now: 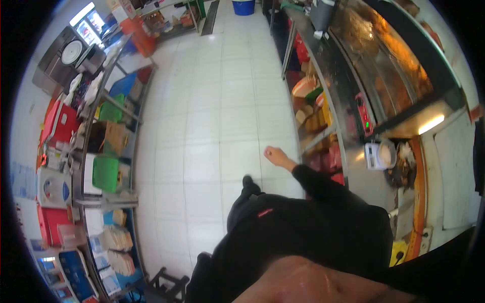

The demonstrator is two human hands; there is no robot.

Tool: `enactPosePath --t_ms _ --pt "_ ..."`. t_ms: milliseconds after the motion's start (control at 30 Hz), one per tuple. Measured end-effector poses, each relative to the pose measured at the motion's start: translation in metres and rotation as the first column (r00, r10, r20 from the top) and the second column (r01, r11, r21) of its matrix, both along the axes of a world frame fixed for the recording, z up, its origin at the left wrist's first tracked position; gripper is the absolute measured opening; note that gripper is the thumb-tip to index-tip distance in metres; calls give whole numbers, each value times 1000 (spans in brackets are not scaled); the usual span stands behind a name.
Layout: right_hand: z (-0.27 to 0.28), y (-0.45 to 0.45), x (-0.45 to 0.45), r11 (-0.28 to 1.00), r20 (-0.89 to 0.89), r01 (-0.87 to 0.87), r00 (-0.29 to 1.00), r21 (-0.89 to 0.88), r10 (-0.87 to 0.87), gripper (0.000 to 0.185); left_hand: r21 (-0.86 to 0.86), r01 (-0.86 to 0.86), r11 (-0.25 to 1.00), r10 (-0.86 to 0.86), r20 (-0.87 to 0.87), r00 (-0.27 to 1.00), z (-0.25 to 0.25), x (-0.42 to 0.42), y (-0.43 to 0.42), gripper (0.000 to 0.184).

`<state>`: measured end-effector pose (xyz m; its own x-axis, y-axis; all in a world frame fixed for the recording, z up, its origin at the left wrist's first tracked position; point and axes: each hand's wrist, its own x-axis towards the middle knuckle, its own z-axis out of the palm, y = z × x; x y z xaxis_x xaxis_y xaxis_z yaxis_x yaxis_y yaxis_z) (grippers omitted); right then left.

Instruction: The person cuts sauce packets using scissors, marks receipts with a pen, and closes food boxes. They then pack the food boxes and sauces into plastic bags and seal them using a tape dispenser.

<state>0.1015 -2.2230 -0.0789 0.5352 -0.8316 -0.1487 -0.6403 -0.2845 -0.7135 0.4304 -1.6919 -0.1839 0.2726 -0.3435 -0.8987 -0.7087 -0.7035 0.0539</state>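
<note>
Over pale floor tiles point(202, 126), the right hand point(276, 158) hangs near the steel counter point(362, 188) at right, fingers point(269, 151) curled, though I cannot tell their grip; red items point(332, 157) sit beneath it, a scale point(374, 157) on top, loaded shelving point(106, 202) at left.

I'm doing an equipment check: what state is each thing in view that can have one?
Right hand: loosely curled, contents unclear
Glass cabinet: lit inside
Light tube: on
Red device: green light on
Scale: on or off unclear
Cardboard box: appears open
</note>
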Motion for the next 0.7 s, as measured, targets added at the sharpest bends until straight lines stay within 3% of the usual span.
enactPosePath --t_ms 67,100,133,167,200,233,267,300,333,367,400,433,500,567,600,633,667,700 --pt "-47 -42 -33 993 -114 59 991 -100 -70 13 -18 168 986 -168 -28 985 -20 22 -122 46" --pt "-91 -58 -65 991 -190 -48 982 -127 23 17 -55 293 954 -294 -16 956 -35 34 -197 48" --pt "-61 -53 -85 996 -224 -66 973 -64 50 23 -144 401 905 -401 29 916 -52 42 -277 49" --pt "-99 -62 -127 954 -254 -293 929 -69 267 24 -250 459 853 -452 88 888 -67 48 -363 51" --pt "-147 -63 -162 961 -427 -274 864 50 268 25 -380 422 823 -409 117 905 -78 50 -442 52" --pt "-126 -59 -174 982 -585 46 808 181 70 18 -596 189 780 -250 -19 968 -62 46 -523 50" --pt "-140 -68 -179 828 -826 506 341 -242 -450 17 -665 151 732 -229 -32 973 -63 41 -612 47" --pt "-163 -80 -186 403 -655 572 -344 -715 -673 17 -714 127 689 -226 -45 973 -27 27 -693 44" --pt "-161 -89 -191 229 -590 599 -520 -767 -617 17 -733 123 669 -240 -56 969 -5 17 -771 37" --pt "-154 -100 -197 419 -869 809 -212 -412 -446 18 -806 117 580 -275 -58 960 13 9 -842 34" --pt "-143 -115 -204 638 -870 731 455 243 -190 18 -866 108 488 -310 -57 949 22 0 -895 31" --pt "-140 -140 -203 650 -760 624 641 433 -108 19 -875 -21 483 -263 -168 950 22 -9 -935 29" --pt "-137 -210 -200 651 -660 544 746 530 -86 20 -861 -282 423 -170 -381 909 29 -23 -1030 25" --pt "-137 -313 -188 671 -584 476 808 569 -78 22 -866 -109 488 -214 -240 947 -3 -18 -1076 27" --pt "-140 -370 -181 682 -529 437 844 587 -85 23 -849 208 485 -408 -9 913 6 -14 -1083 30" --pt "-139 -437 -165 673 -425 415 890 612 -162 23 -704 264 659 -470 -112 876 1 -2 -1091 38" --pt "-136 -510 -145 644 -276 391 920 657 -277 24 -514 219 829 -392 -256 884 -19 14 -1095 43" --pt "-132 -583 -121 636 -122 339 925 693 -359 25 -426 256 868 -378 -231 897 -16 30 -1094 47"
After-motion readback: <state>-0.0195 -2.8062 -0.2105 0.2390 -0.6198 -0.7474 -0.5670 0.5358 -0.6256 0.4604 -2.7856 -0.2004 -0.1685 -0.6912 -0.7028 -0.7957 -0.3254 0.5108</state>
